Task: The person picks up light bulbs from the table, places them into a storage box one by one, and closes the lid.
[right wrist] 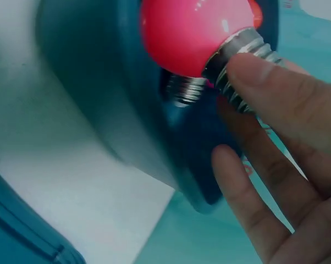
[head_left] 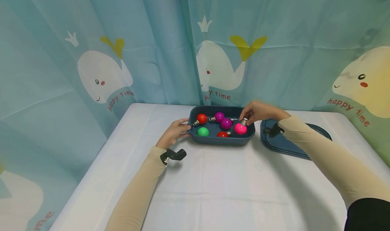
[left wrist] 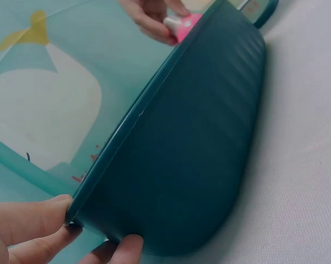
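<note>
My right hand (head_left: pixel 257 110) pinches a pink light bulb (head_left: pixel 240 128) by its metal screw base, over the right end of a dark blue plastic box (head_left: pixel 219 141). The bulb's round head points down toward the box in the head view. My left hand (head_left: pixel 175 131) rests its fingertips against the outside of the box's left end, near the rim, as the left wrist view shows. Inside the box lie a red bulb (head_left: pixel 201 118), a purple bulb (head_left: pixel 219 117), a second purple bulb (head_left: pixel 226 124), a green bulb (head_left: pixel 202 131) and another red bulb (head_left: pixel 223 134).
A dark blue lid (head_left: pixel 284 141) lies flat on the white-covered table (head_left: pixel 228 183) to the right of the box, partly under my right forearm. Behind the table hangs a pale blue curtain (head_left: pixel 164 55) with whale prints.
</note>
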`<state>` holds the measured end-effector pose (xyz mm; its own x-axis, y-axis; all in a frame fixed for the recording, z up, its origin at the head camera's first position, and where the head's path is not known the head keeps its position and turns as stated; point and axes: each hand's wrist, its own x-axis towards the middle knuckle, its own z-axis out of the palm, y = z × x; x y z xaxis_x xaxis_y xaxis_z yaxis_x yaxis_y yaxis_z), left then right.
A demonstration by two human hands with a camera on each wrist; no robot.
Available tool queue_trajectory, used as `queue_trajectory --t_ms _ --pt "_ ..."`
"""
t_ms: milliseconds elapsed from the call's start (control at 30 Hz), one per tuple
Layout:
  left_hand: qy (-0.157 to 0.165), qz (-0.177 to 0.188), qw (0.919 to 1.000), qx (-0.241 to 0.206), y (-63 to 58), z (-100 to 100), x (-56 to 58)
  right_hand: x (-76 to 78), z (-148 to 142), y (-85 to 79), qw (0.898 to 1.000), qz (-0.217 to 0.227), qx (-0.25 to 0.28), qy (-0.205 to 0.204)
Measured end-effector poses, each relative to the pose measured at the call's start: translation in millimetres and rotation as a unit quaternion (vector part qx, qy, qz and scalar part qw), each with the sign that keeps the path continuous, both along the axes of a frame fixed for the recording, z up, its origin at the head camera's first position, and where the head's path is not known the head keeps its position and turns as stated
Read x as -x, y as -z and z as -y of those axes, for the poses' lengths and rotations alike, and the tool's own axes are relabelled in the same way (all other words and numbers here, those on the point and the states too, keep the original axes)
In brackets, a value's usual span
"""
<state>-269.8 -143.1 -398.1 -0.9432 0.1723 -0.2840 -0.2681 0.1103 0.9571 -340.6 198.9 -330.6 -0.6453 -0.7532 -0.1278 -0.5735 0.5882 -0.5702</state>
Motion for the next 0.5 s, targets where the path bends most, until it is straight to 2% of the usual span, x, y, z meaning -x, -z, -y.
queue_trajectory --t_ms 133,267,500 --pt "-0.001 0.001 1.0000 -0.002 -0.1 -0.7 -0.2 6.3 1.6 11.6 1.000 0.017 -0.009 -0.019" --pt "-0.002 0.003 1.0000 -0.003 -0.2 -1.3 0.2 9.9 4.9 16.7 0.999 0.038 -0.017 -0.026" --pt "-0.004 0.005 1.0000 0.002 0.4 -1.4 1.6 15.5 8.8 22.0 0.998 0.034 -0.026 -0.045"
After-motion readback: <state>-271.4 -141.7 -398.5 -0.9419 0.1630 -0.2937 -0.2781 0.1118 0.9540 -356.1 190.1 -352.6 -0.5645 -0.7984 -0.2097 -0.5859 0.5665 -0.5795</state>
